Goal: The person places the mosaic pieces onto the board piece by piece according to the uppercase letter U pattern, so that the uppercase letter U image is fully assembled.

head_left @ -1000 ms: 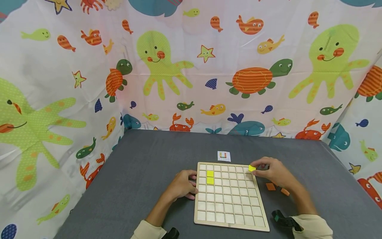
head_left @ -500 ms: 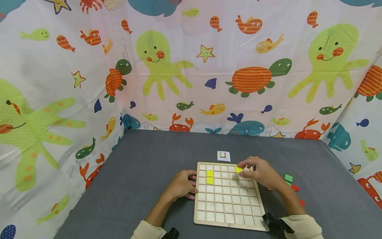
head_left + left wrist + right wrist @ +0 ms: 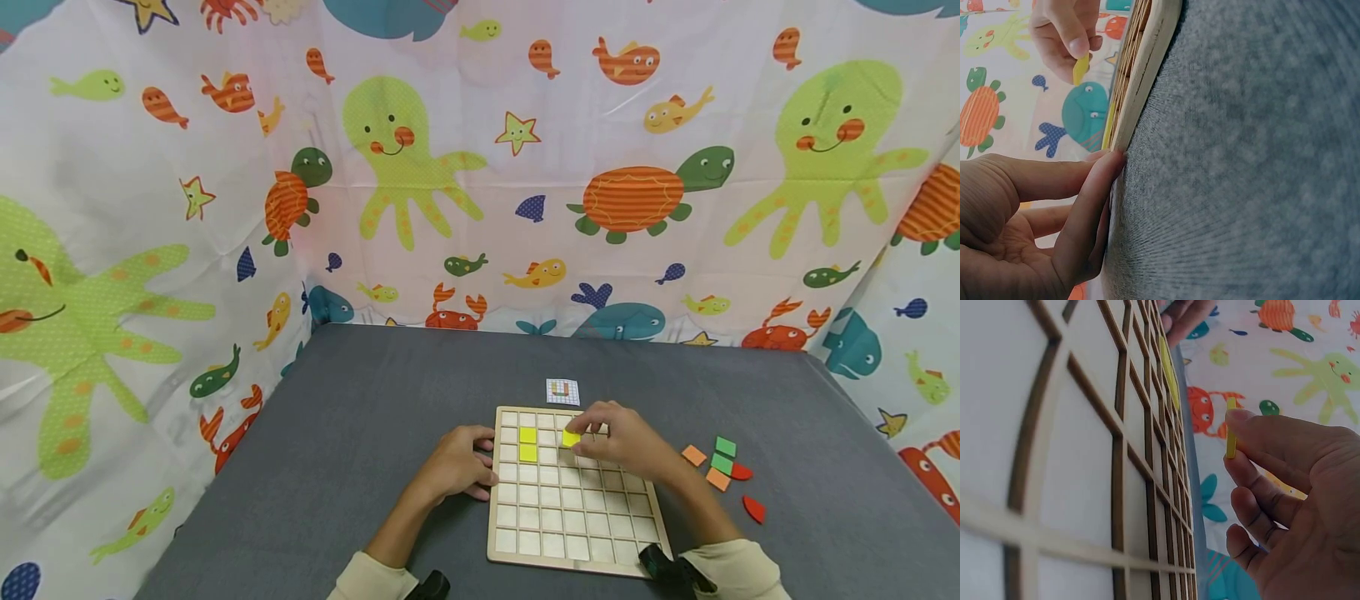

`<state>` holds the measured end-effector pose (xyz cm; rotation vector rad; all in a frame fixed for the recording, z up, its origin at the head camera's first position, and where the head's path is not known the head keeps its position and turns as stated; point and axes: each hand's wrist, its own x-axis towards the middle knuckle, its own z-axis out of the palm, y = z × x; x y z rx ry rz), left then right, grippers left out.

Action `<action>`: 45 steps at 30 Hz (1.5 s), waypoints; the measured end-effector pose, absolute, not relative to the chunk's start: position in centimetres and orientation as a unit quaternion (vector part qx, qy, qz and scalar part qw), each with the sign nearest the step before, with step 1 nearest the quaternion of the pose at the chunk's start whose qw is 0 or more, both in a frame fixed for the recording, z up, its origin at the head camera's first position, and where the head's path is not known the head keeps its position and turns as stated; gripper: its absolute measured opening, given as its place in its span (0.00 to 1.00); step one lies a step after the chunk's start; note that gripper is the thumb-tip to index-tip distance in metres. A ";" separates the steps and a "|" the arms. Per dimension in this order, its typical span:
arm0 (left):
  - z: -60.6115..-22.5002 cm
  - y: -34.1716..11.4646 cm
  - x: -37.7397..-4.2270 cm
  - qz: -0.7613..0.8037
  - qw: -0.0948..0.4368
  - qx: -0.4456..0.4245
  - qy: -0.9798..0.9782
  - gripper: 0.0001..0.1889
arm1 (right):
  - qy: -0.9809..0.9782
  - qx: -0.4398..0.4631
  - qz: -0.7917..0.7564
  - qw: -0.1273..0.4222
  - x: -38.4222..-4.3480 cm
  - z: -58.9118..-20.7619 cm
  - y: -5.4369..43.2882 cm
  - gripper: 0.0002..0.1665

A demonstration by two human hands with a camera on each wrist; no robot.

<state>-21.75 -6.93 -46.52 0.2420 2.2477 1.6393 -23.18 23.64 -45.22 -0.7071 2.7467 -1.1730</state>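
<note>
A pale wooden grid board (image 3: 551, 521) lies on the dark grey table. Two yellow square tiles (image 3: 528, 444) sit one below the other in its upper left cells. Over the board's upper part, my right hand (image 3: 626, 442) pinches another yellow tile (image 3: 1231, 428) between thumb and fingertips. The right wrist view shows that tile edge-on, apart from the board. At the left edge, my left hand (image 3: 455, 467) holds the board's rim, with thumb and finger (image 3: 1094, 194) meeting there in the left wrist view.
Beside the board on the right lie orange tiles (image 3: 717, 478), green tiles (image 3: 722, 464) and red curved pieces (image 3: 754, 509). A small card (image 3: 562, 392) with a coloured grid pattern lies behind the board. A sea-animal curtain (image 3: 450, 167) hangs around the table.
My right hand has carried the yellow tile leftward from the board's upper right corner to its upper middle. This uncovers the loose pieces on the right. My left hand has stayed put.
</note>
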 end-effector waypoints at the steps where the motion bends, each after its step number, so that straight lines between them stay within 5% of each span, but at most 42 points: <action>1: -46.5 -6.9 -21.8 0.578 0.174 0.086 0.792 0.37 | 0.893 -0.231 -0.383 0.039 -23.1 -45.2 23.5 0.12; 45: -46.3 -7.0 -21.7 0.575 0.178 0.081 0.795 0.37 | 0.882 -0.310 -0.340 0.105 -23.3 -45.4 17.3 0.13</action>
